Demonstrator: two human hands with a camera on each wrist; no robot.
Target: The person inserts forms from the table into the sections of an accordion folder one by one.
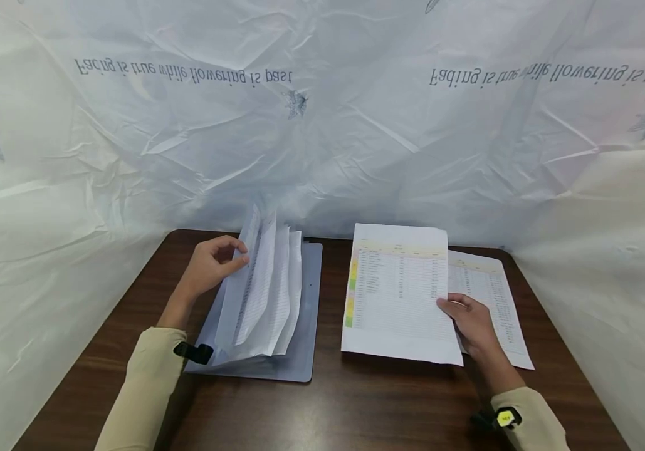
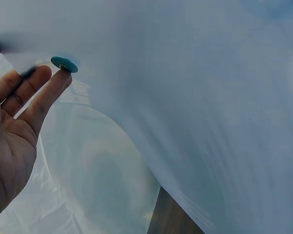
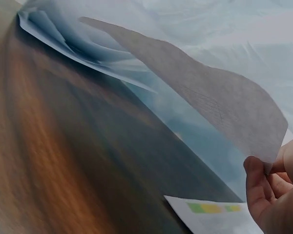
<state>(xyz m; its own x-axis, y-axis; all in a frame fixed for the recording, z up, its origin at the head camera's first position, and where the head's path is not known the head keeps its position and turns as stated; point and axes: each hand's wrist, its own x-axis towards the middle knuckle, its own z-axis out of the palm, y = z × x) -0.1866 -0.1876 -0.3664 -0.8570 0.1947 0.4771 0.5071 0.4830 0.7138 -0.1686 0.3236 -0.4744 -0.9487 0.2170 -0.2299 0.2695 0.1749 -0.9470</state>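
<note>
Pinching a printed sheet (image 1: 398, 294) at its 3 o'clock edge, the right hand (image 1: 471, 322) lifts it; the left hand (image 1: 209, 266) grips upright pages (image 1: 262, 294) (folder (image 1: 305, 326) beneath) on the table (image 1: 356, 401).

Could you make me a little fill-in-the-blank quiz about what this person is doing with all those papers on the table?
1. The left hand holds up sheets standing in an open grey ____.
2. The right hand pinches a printed sheet by its ____ edge.
3. Another printed sheet lies flat on the brown ____.
4. Coloured marks run down the held sheet's ____ side.

Missing words: folder; right; table; left
</note>
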